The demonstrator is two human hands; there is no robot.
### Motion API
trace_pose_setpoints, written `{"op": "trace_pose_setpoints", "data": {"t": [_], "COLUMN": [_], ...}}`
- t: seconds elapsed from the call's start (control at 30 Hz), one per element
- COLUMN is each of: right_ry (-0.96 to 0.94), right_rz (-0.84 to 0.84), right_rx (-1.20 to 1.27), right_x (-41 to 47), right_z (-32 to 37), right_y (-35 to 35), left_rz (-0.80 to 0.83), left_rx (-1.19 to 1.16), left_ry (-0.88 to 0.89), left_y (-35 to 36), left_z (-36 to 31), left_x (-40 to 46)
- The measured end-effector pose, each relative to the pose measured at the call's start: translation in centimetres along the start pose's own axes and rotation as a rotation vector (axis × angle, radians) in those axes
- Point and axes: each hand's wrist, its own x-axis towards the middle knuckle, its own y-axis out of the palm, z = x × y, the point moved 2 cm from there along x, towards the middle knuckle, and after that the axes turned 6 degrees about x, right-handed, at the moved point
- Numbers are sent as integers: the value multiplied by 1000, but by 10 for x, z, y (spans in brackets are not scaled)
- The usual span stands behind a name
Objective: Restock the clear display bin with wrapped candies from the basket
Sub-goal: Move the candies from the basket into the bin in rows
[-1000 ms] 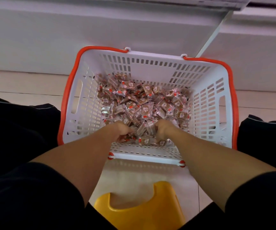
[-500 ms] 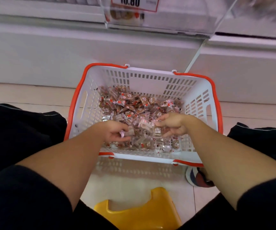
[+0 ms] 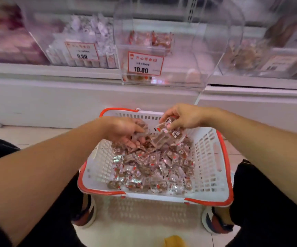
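Note:
A white basket (image 3: pixel 209 166) with an orange rim sits on the floor between my knees, its bottom covered with several brown wrapped candies (image 3: pixel 153 168). Above its far half, my left hand (image 3: pixel 122 131) and my right hand (image 3: pixel 185 116) are lifted close together, each holding a bunch of candies, with some hanging between them. Straight ahead on the white shelf stands the clear display bin (image 3: pixel 162 50) with a "10.80" price label (image 3: pixel 145 64). Only a few candies lie low at its back.
More clear bins flank it: one with pale wrapped sweets and a "0.80" label (image 3: pixel 81 50) to the left, one with brownish goods (image 3: pixel 247 56) to the right. My shoes (image 3: pixel 217 222) stand beside the basket. A yellow stool edge (image 3: pixel 174 241) shows at the bottom.
Both hands rose out of the basket with candies and moved up and away from me. My view tilted up, bringing the display bins into sight.

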Motion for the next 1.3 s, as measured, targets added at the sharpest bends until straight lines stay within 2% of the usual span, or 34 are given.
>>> {"op": "trace_pose_setpoints", "data": {"t": [0.1,0.17,0.33,0.47,0.57,0.7,0.77,0.87,1.0,1.13,1.23,1.3], "right_ry": [-96,-150,-306,-392,-420,-411,-444,-514,-486,-435,-432,-455], "right_rz": [-21,-39,-189,-403,-506,-487,-549,-558,-588,-764,-827,-859], "right_rx": [-15,42,481,579,520,382,380,606,968,940,942,850], "right_x": [-21,-37,-61,-59,-64,-76,-83,-90,-81,-72,-70,-70], "right_z": [31,45,60,72,76,85,88,89,85,80,79,80], "right_y": [-23,-34,-42,-42,-47,-52,-63,-75,-64,-54,-45,-38], "left_rz": [16,-1,38,132,84,41,47,59,40,4,-9,-20], "left_rx": [92,45,-333,-524,-538,-550,-555,-571,-625,-620,-559,-526], "left_ry": [45,107,262,338,426,494,529,584,615,630,642,645], "left_y": [-13,-16,-9,3,8,9,6,3,10,13,14,13], "left_z": [-42,-63,-87,-103,-113,-115,-119,-124,-126,-131,-135,-135], "left_x": [-34,-54,-82,-84,-80,-77,-77,-78,-77,-78,-81,-82]}}
